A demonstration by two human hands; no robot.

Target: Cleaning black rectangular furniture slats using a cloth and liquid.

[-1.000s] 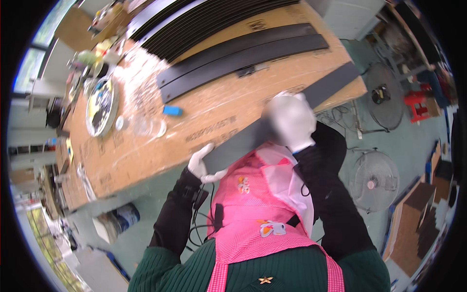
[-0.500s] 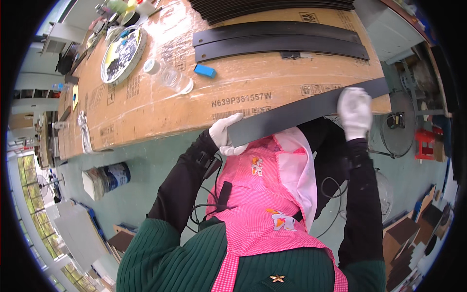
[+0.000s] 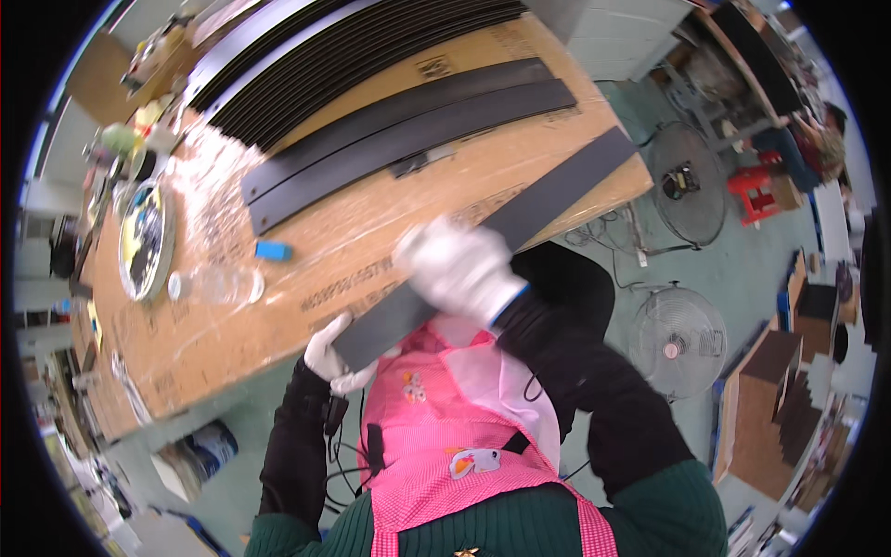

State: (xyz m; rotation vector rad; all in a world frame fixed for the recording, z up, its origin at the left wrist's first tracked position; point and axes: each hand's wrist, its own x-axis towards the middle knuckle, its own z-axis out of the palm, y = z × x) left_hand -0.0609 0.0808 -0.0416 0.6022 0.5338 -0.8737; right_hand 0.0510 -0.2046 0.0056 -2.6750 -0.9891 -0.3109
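A long flat dark grey strip [image 3: 561, 190] lies slantwise along the near edge of the cardboard-covered table [image 3: 209, 357], its near left end over my pink apron. My left hand [image 3: 327, 355], in a white glove, grips that end, with the thumb on one side and fingers underneath. On the strip's upper face, left of its middle, rests my right hand [image 3: 461, 269], also white-gloved. It looks closed, but motion blurs the fingers, and whatever is under or inside them is hidden. Two similar dark strips [image 3: 408, 130] lie side by side beyond.
Farther back is a stack of dark strips [image 3: 362, 70]. A blue block [image 3: 273, 251], a clear bottle [image 3: 218, 285] on its side and a round tray [image 3: 165, 265] with dark and yellow smears are at left. A fan [image 3: 682, 339] and red stool [image 3: 752, 193] stand at right; a person [image 3: 817, 148] is beyond.
My right hand has slid along the strip from its far right part toward my left hand. My left hand keeps its hold on the end. The whole view has turned and shifted.
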